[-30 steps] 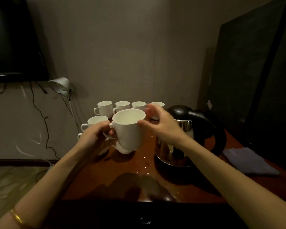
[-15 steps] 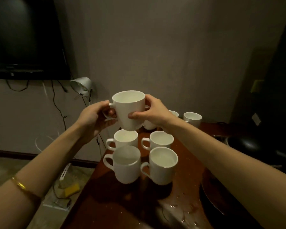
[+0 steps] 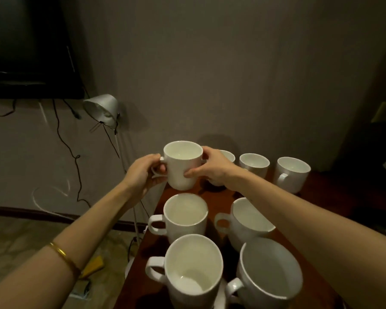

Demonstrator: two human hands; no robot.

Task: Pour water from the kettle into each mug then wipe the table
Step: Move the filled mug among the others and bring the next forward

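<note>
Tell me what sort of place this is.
Probably a hotel room or plain living room, though that is a guess. A dark flat television hangs on the wall with loose cables under it, a desk lamp stands beside the wooden table, and matching white mugs crowd it.

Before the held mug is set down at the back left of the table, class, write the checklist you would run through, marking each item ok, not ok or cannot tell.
1. Two-handed grip: left hand at the handle, right hand round the body of the held mug. Ok.
2. Mug upright: ok.
3. Water level in it: cannot tell, too dim.
4. Bare table under it to land on: ok.
5. Clearance from the mug in front and the back-row mug behind the right hand: tight, cannot tell.
6. Kettle in reach: cannot tell, not in view.
</note>
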